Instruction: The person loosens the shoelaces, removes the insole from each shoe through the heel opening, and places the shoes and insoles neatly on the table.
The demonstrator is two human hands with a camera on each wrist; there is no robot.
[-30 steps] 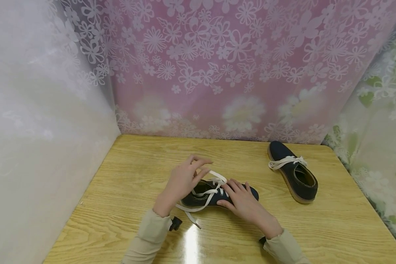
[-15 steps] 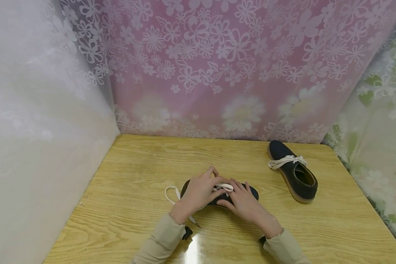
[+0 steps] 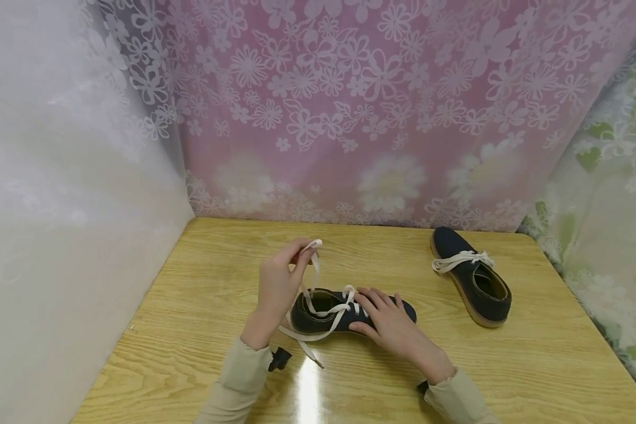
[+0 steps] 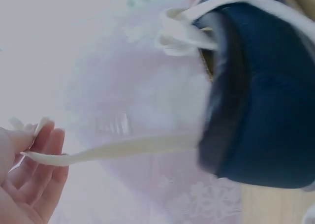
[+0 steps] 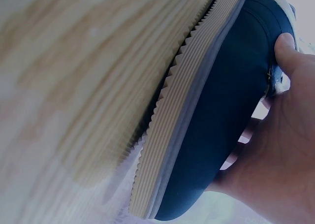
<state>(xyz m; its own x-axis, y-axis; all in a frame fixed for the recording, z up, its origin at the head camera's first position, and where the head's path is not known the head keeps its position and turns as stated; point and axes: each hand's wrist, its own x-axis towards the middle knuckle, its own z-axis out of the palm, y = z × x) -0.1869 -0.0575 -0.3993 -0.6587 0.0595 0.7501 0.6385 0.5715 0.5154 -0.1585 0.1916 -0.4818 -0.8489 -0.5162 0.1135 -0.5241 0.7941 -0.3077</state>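
Observation:
A dark navy shoe [image 3: 303,313] with white laces lies on its sole, its toe to the right. My left hand [image 3: 277,284] is raised above its heel end and pinches a white shoelace [image 3: 316,265] between thumb and fingers. In the left wrist view that shoelace [image 4: 128,146] stretches from the fingertips towards the shoe [image 4: 275,101]. A small lace loop [image 3: 348,290] stands up at the tongue. My right hand [image 3: 391,323] holds the front of the shoe, thumb on the near side and fingers over the top; the right wrist view shows its ridged sole [image 5: 167,130].
A second navy shoe [image 3: 458,277] with its laces tied sits at the right rear of the wooden table [image 3: 217,253]. Another lace end [image 3: 311,355] trails on the tabletop before the first shoe. A pink flowered curtain [image 3: 318,118] hangs behind.
My left hand dipped to the laces beside the right hand, then rose back left, now pulling a shoelace up with it. The right hand has stayed on the shoe.

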